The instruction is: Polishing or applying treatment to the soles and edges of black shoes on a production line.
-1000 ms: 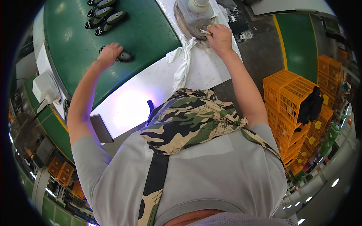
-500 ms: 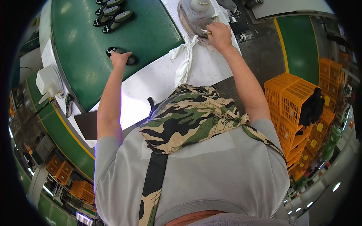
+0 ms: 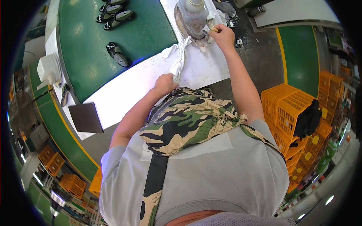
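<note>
left hand (image 3: pixel 165 82) fingers pinch the limp white cloth (image 3: pixel 177 60); right hand (image 3: pixel 222 34) clamps a thin brush (image 3: pixel 209 31); cloth looks light, best gripped bunched.

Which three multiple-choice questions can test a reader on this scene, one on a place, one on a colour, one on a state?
1. Where does the left hand rest?
A. on the white cloth
B. on an orange crate
C. on the white bottle

2. What colour is the belt under the shoe soles?
A. red
B. green
C. yellow

3. How is the right hand?
A. flat and empty
B. closed on a small tool
C. hanging down

Answers: 1 A, its fingers touch the cloth; 2 B, the surface is green; 3 B, the fingers pinch the tool.
</note>
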### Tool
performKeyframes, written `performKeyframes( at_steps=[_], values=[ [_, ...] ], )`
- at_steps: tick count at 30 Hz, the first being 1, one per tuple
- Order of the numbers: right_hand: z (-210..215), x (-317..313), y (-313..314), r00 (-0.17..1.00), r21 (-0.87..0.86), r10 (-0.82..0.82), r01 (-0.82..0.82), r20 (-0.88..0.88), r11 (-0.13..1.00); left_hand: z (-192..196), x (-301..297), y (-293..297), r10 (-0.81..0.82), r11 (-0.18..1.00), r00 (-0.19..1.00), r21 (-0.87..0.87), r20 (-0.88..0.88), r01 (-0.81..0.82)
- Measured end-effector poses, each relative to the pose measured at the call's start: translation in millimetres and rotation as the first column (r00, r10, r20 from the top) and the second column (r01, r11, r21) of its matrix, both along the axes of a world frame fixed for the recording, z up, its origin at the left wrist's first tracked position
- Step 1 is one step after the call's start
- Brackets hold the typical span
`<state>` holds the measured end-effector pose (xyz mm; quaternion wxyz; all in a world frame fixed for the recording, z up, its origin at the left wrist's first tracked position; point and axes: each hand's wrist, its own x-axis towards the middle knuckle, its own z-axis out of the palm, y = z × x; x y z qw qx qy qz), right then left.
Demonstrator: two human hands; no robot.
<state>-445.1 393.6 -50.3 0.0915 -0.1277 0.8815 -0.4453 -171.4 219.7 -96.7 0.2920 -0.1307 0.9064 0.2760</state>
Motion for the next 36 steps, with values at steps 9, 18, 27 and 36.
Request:
performKeyframes(
  at_steps=[9,18,27,36],
  values=[
    [-13,-24,8,0.965,-0.263,0.055,0.014,0.255,0.965,-22,-105,119,0.436,0.369,0.886,0.866,0.16,-0.339],
    [18,-9,2,0.846,-0.458,0.101,0.179,0.523,0.871,2,-28,-83,0.743,0.544,0.337,0.227,-0.579,-0.808],
    [21,33,-30,0.805,-0.491,0.091,0.265,0.587,0.83,0,-7,-235,0.885,0.464,0.46,-0.231,0.074,-0.855],
    [33,66,-76,0.785,-0.476,0.09,0.277,0.613,0.835,-12,24,-303,0.848,-0.233,0.097,0.532,0.52,-0.814]
  ],
)
